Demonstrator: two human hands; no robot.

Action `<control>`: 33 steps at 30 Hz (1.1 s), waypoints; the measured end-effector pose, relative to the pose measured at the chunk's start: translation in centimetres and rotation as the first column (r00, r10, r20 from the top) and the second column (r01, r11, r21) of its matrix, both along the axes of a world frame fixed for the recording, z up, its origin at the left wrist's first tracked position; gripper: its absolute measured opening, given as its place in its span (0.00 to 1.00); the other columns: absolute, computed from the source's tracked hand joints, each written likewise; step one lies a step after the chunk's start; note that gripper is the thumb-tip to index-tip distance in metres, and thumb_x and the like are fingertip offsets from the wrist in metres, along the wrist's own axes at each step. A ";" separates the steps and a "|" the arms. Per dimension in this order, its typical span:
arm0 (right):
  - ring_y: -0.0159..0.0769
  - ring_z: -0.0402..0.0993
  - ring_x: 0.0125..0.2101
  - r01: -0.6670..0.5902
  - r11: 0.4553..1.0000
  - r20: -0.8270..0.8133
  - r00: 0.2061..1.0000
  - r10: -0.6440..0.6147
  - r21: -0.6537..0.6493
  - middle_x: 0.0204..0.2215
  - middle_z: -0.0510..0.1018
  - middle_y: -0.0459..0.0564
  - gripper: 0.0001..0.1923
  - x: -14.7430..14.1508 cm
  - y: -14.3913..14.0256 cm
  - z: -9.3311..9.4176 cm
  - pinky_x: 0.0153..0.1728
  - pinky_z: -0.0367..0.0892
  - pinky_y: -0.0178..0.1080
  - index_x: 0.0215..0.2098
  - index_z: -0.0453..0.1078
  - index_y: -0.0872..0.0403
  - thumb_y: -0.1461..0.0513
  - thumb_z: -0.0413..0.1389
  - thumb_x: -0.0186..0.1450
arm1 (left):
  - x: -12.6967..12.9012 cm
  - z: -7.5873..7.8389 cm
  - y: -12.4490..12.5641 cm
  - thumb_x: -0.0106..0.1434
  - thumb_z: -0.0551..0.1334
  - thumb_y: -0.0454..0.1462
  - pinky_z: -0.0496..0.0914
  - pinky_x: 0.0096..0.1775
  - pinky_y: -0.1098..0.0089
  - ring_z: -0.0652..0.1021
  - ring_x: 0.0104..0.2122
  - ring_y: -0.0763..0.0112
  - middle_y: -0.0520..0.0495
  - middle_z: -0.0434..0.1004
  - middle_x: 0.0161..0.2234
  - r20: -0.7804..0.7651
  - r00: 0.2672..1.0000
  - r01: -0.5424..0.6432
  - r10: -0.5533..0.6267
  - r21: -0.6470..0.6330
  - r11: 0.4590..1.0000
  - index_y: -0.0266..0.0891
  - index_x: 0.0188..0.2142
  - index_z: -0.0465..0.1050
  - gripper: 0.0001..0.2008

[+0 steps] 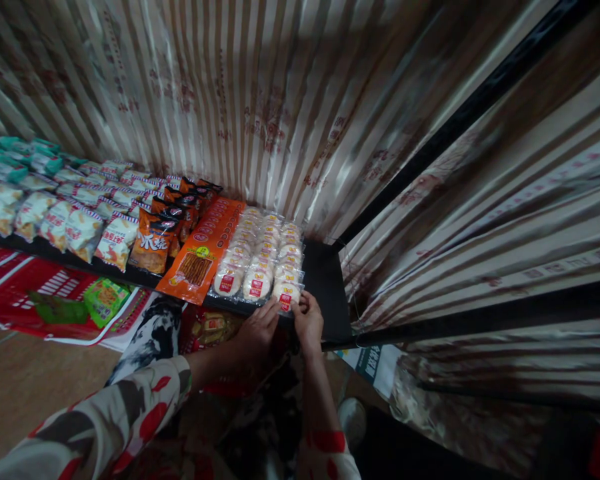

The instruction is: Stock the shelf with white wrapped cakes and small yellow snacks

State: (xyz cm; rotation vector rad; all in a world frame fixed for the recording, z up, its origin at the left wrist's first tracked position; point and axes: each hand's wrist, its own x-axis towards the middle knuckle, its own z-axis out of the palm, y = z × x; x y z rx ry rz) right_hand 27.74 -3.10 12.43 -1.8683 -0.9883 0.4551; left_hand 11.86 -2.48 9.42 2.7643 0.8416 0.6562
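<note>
Both hands are at the front end of the rightmost row of round white rice crackers in clear wrappers with red labels. Between them lies the front rice cracker packet [286,297], tilted against those behind. My left hand [261,325] has its fingers closed at the packet's left edge. My right hand [309,321] pinches its right edge, thumb and fingers together. Two more rows of rice crackers [257,285] stand just to the left. Beside those lies a long orange snack package [196,267] with a window showing brown sticks.
Orange-brown snack bags [153,243], white snack bags [117,239] and teal bags [45,160] fill the black shelf [330,287] leftward. A black post [455,127] slants at right before striped curtains [300,100]. A green packet [105,300] lies on red bags below.
</note>
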 end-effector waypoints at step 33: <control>0.47 0.62 0.51 -0.077 0.997 0.443 0.894 0.069 0.000 0.52 0.69 0.63 0.30 -1.7 1.4 -1.3 0.52 0.58 0.45 0.59 0.59 0.64 0.53 0.46 0.66 | 1.4 1.0 1.6 0.64 0.48 0.31 0.61 0.60 0.53 0.48 0.65 0.52 0.25 0.60 0.58 0.068 0.997 -0.032 0.035 -0.036 0.999 0.17 0.55 0.61 0.22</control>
